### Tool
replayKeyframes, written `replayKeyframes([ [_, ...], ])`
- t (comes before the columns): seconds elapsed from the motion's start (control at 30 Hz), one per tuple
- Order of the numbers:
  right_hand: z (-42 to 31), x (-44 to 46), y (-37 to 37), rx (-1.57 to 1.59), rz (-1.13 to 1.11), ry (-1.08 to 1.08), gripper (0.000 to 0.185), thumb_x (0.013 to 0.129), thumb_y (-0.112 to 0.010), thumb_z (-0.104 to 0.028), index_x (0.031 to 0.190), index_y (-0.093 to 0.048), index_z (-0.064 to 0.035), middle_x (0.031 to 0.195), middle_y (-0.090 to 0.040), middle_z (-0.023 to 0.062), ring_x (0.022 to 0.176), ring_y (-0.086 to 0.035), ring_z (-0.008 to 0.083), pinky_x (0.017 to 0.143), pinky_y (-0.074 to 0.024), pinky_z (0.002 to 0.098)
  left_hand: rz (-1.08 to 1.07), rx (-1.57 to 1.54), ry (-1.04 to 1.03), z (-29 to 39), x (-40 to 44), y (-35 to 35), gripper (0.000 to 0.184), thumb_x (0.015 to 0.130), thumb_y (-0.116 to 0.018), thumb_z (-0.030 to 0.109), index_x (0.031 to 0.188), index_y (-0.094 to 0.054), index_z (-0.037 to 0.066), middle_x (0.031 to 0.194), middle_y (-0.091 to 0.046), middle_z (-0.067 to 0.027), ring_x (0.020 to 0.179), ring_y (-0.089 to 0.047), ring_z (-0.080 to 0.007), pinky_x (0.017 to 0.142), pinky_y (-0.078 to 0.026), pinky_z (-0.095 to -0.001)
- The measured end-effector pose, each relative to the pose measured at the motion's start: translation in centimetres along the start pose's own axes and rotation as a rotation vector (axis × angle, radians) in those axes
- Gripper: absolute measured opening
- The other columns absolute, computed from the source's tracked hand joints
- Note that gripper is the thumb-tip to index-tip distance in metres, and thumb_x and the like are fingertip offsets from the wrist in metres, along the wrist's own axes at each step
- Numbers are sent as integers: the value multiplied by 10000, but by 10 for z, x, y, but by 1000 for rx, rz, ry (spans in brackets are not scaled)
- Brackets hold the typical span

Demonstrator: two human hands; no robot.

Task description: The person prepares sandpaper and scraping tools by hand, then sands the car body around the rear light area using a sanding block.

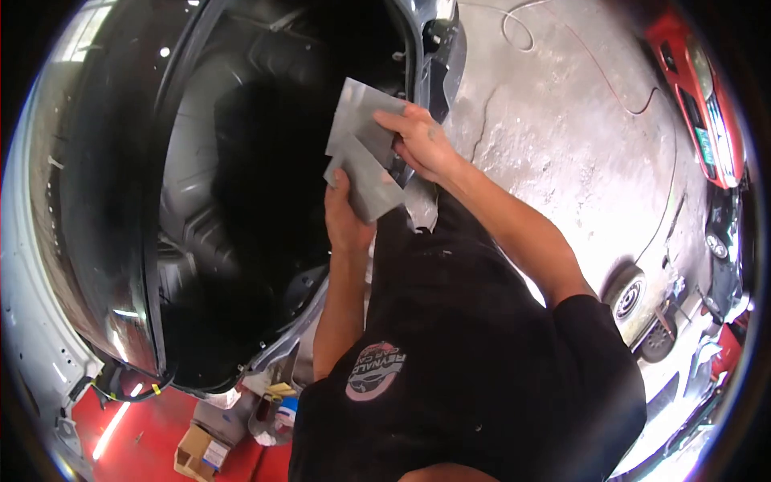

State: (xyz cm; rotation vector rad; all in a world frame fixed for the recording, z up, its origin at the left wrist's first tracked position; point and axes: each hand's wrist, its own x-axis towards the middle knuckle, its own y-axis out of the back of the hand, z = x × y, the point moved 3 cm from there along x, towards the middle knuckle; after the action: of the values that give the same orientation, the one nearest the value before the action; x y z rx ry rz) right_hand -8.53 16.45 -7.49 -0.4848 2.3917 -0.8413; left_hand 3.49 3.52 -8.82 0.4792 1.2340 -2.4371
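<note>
In front of my body I hold grey sandpaper (365, 112) in both hands, as two flat overlapping rectangles. Whether these are two pieces or one folded sheet I cannot tell. My right hand (422, 136) pinches the upper rectangle at its right edge, thumb on top. The lower, slanted rectangle (365, 181) is gripped by my left hand (347, 213), with the thumb on its near face and the other fingers mostly hidden behind. Beyond the sandpaper lies the dark opening of a black car body (241, 145), apart from my hands.
A cardboard box (197, 454) and supplies stand on the red floor (104, 418) at lower left. To the right, a wheel (626, 293) lies on the concrete, with a thin hose (606, 80) and a red car (699, 96) beyond. The car's opening edge (414, 48) runs close to my hands.
</note>
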Motion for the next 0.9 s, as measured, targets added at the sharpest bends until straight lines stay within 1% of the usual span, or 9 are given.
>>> replayKeyframes([
  [0.07,10,7,1,-65,-29,-76,338,1034,-596,-205,1311,-601,-10,1210,-677,83,1114,-640,162,971,-527,328,32,22,-24,10,5,15,461,1067,-564,309,1404,-509,0,1302,-623,-92,1165,-631,-228,1014,-520,-395],
  [0.1,10,9,0,5,-80,-52,363,1042,-597,-235,1320,-598,0,1154,-700,65,1024,-667,142,886,-550,308,62,69,-67,17,7,22,459,1064,-572,308,1392,-520,-9,1291,-629,-95,1157,-633,-228,1010,-521,-394],
  [0.2,23,20,45,-636,39,77,393,1031,-613,-236,1341,-586,4,1056,-721,87,914,-688,155,795,-563,328,99,134,-162,41,6,41,456,1059,-585,298,1385,-528,-15,1279,-635,-106,1149,-636,-235,1006,-524,-395],
  [0.23,42,24,76,-1020,116,127,420,964,-701,-261,1275,-603,4,945,-727,127,847,-710,219,771,-564,387,152,127,-213,43,9,55,463,1049,-606,292,1377,-530,-26,1255,-646,-120,1123,-649,-241,990,-533,-393],
  [0.33,106,11,134,-1388,324,123,445,867,-794,-256,1193,-610,-15,899,-722,162,864,-720,289,793,-555,430,258,148,-233,54,5,63,474,1031,-642,272,1371,-532,-41,1260,-643,-130,1116,-653,-241,979,-539,-389],
  [0.67,184,24,159,-1197,652,74,465,821,-810,-174,1196,-559,-66,888,-738,139,862,-736,331,793,-567,442,347,304,-209,60,16,74,470,1020,-646,203,1384,-525,-69,1312,-627,-154,1177,-635,-259,1015,-515,-389],
  [0.7,171,19,140,-1227,644,-22,328,853,-706,-161,1149,-587,-85,1065,-677,175,970,-698,377,854,-556,485,336,314,-216,60,22,77,477,1017,-651,203,1386,-524,-71,1314,-626,-158,1179,-634,-262,1015,-515,-389],
  [0.8,159,18,118,-1546,589,238,351,849,-751,-143,1166,-604,-105,1012,-679,161,961,-692,374,813,-558,483,343,324,-260,63,32,86,496,1011,-664,207,1389,-519,-78,1320,-621,-165,1179,-634,-266,1013,-516,-389],
  [0.9,159,15,114,-1602,505,192,377,859,-756,-206,1199,-625,-110,1116,-618,168,1008,-666,396,834,-553,504,364,329,-284,65,27,93,507,999,-692,240,1356,-536,-84,1279,-637,-171,1133,-652,-256,981,-535,-378],
])
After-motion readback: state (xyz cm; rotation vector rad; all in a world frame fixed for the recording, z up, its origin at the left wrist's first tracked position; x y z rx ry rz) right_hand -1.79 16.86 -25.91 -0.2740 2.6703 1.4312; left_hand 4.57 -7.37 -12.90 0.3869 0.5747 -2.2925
